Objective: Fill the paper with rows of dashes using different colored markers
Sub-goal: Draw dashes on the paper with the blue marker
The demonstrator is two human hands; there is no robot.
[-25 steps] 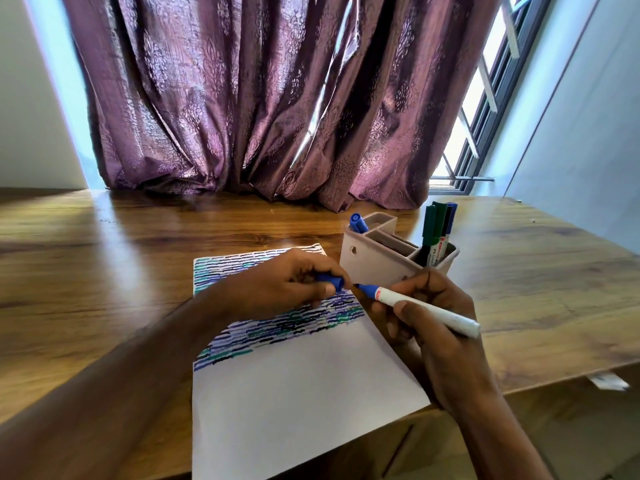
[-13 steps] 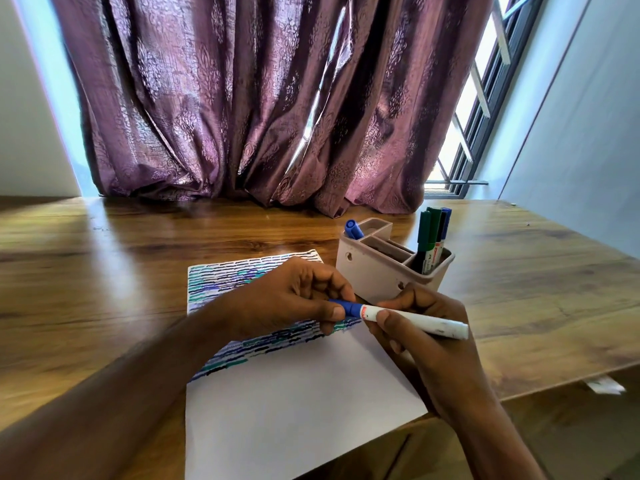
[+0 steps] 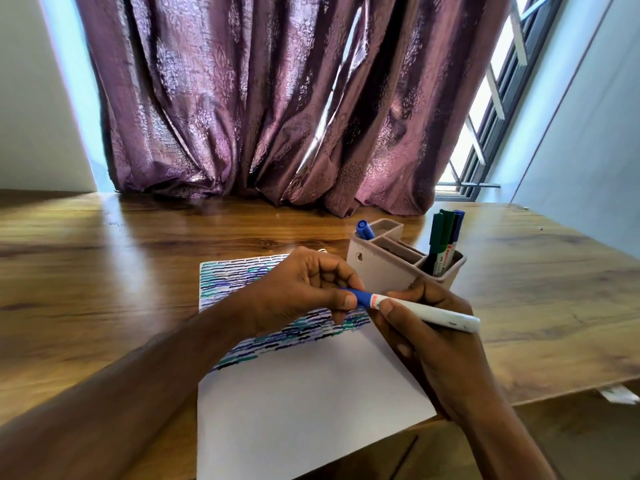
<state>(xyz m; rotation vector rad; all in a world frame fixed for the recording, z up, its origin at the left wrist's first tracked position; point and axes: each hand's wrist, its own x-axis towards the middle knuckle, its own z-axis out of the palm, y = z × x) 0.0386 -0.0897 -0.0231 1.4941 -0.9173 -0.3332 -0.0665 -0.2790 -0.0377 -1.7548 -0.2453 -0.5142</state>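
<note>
A white sheet of paper (image 3: 304, 393) lies on the wooden table; its far half carries rows of blue, teal and dark dashes, its near half is blank. My right hand (image 3: 429, 344) grips the white barrel of a blue marker (image 3: 433, 313) above the paper's right edge. My left hand (image 3: 304, 292) pinches the marker's blue cap (image 3: 362, 299), which sits on the marker's tip end. Both hands hover over the dashed rows.
A beige pen holder (image 3: 384, 268) stands just behind the hands, holding green and blue markers (image 3: 445, 237) in one slot and a blue cap or marker (image 3: 364, 228) in another. A purple curtain (image 3: 277, 98) hangs behind the table (image 3: 104, 271). The table's front edge runs at lower right.
The blue cap in my left hand has come together with the marker tip; a second ago cap and tip were apart. The view has shifted slightly.
</note>
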